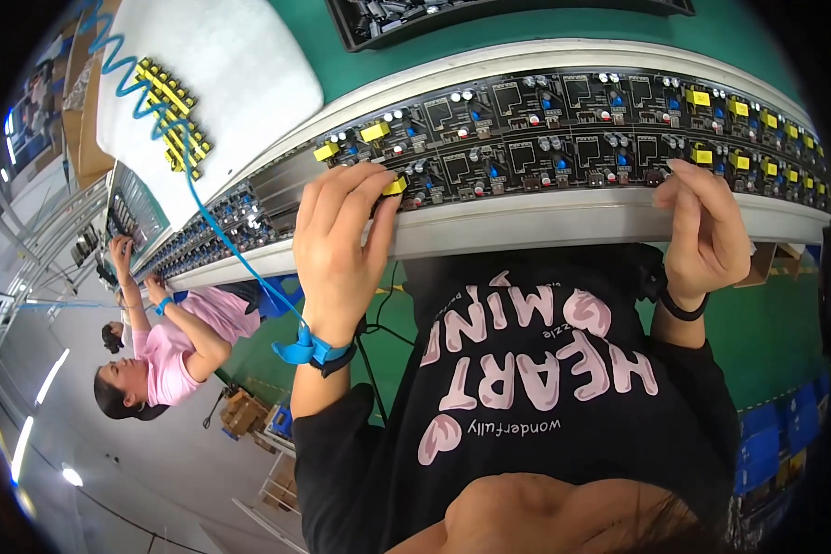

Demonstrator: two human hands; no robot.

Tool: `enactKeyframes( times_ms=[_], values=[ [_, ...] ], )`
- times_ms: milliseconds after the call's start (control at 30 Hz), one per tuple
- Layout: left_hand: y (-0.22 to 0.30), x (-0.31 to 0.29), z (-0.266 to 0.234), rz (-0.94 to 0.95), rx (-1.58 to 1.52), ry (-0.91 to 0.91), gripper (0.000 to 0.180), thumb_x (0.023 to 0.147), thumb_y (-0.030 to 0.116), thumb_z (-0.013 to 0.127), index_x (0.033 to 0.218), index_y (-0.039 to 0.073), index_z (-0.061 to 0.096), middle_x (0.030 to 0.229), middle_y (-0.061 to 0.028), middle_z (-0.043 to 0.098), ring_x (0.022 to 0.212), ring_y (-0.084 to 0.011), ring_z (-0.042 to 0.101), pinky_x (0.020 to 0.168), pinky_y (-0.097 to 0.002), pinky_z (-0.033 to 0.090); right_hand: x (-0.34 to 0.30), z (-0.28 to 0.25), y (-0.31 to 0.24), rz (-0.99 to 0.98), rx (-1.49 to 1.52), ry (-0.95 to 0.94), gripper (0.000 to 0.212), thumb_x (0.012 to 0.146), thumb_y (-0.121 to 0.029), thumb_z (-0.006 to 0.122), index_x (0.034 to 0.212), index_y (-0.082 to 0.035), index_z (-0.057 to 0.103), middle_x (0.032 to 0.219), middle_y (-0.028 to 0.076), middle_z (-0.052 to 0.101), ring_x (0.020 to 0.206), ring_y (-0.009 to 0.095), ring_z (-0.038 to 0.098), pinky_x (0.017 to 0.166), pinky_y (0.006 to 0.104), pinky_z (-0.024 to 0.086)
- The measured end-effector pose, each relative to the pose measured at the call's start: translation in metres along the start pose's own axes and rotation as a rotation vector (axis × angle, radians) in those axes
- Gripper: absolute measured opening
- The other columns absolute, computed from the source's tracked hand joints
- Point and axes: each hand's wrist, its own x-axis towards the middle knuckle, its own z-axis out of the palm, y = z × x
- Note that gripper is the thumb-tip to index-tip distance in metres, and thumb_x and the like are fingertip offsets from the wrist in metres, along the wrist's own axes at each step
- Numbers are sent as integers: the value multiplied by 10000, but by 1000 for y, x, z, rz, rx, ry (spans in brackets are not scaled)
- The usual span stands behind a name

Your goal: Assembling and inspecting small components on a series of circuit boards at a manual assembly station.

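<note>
My left hand (337,245), with a blue strap round its wrist, rests at the near edge of the black circuit boards (517,168). Its thumb and fingers close round a small yellow-topped transformer (396,186), which sits low against a board. Over the near rail at the right, my right hand (708,226) has its fingers curled in a pinch beside the near row. Whatever its fingertips hold, if anything, is hidden. More yellow transformers (375,132) stand on boards at the left, and others (702,157) on boards at the right. Boards between them show blue and silver parts.
Pale metal rails (526,226) border the two board rows. A white sheet (249,55) at the far left bears rows of yellow transformers (171,111). A coiled blue cord (194,185) crosses to my left wrist. A black tray (360,42) of parts lies beyond; a co-worker (175,346) works farther left.
</note>
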Motion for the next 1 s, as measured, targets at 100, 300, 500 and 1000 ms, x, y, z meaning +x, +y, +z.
enactKeyframes(
  times_ms=[100,300,500,1000],
  values=[
    [-3,0,3,-4,-24,15,279,753,-22,767,1017,31,696,1028,-99,691,951,-316,640,821,-403,523,-2,2,4,-19,7,27,250,913,166,524,1132,135,640,850,166,660,690,178,618,631,253,481],
    [-2,0,3,-27,-39,17,269,750,-25,771,1003,29,699,1005,-97,696,930,-311,644,812,-396,524,-2,3,4,-29,17,39,250,911,166,525,1131,135,639,851,171,662,692,177,623,627,249,482],
    [-3,1,4,-16,-33,18,260,744,-33,776,986,25,702,992,-96,704,924,-307,646,815,-391,522,-6,1,8,-35,20,30,230,912,155,541,1120,135,636,955,201,688,706,173,647,623,247,520],
    [4,1,4,41,53,44,271,725,-29,792,978,31,716,962,-84,719,921,-299,653,823,-385,521,-2,-1,1,-46,23,48,241,916,149,515,1123,145,638,831,182,666,681,186,633,629,258,502]
  ],
)
